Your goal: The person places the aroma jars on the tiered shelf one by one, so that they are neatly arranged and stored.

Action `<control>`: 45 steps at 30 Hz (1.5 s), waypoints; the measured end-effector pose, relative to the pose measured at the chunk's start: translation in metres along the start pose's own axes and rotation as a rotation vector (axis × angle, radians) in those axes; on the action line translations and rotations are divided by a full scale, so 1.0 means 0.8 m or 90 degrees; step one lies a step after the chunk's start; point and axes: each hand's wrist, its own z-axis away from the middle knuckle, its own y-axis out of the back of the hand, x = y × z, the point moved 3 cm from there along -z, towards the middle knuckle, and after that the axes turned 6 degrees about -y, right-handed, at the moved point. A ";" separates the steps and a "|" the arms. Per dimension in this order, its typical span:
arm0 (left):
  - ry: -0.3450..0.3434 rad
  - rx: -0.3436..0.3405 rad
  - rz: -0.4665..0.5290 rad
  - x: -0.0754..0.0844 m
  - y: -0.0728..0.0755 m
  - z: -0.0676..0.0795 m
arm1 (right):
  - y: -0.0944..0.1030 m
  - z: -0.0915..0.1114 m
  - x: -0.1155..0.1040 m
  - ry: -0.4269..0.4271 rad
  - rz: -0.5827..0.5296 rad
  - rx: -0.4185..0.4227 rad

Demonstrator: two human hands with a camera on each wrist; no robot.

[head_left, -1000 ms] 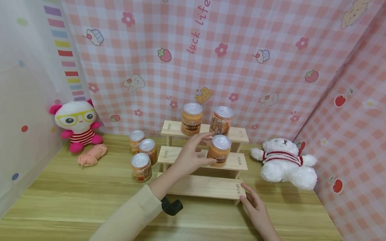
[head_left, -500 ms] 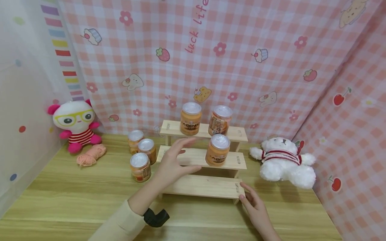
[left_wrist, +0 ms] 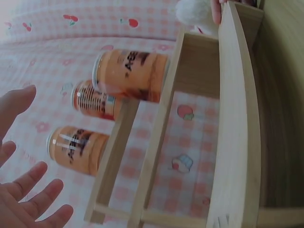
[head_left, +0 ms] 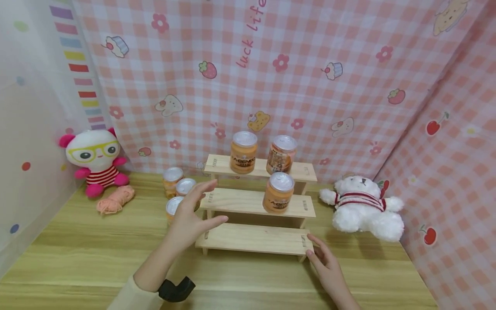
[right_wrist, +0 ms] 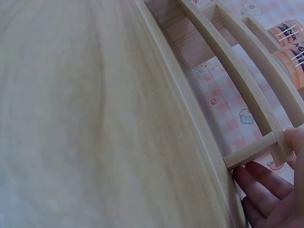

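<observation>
A three-tier wooden display shelf (head_left: 252,239) stands mid-table. On its middle tier, toward the right, sits an orange can (head_left: 278,199) with a silver lid. Two similar cans, one on the left (head_left: 243,158) and one on the right (head_left: 280,160), occupy the top tier. My left hand (head_left: 187,223), fingers spread and holding nothing, hovers by the shelf's left end. It partly covers a group of three cans (head_left: 172,183) on the table. With thumb and fingers, my right hand (head_left: 326,263) grips the right end of the bottom tier; in the right wrist view its fingers (right_wrist: 266,187) lie by the leg.
A panda plush (head_left: 98,159) with yellow glasses sits at the back left, a pink yarn skein (head_left: 115,200) before it. Right of the shelf lies a white bear plush (head_left: 362,211). Checked pink cloth (head_left: 232,86) hangs behind and along the right.
My left hand has let go of the can on the middle tier and drawn back left and down toward the three cans. My right hand has stayed at the shelf's end.
</observation>
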 end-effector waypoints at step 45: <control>0.147 0.056 0.002 -0.142 0.082 0.070 | -0.001 -0.001 0.001 -0.041 0.012 -0.006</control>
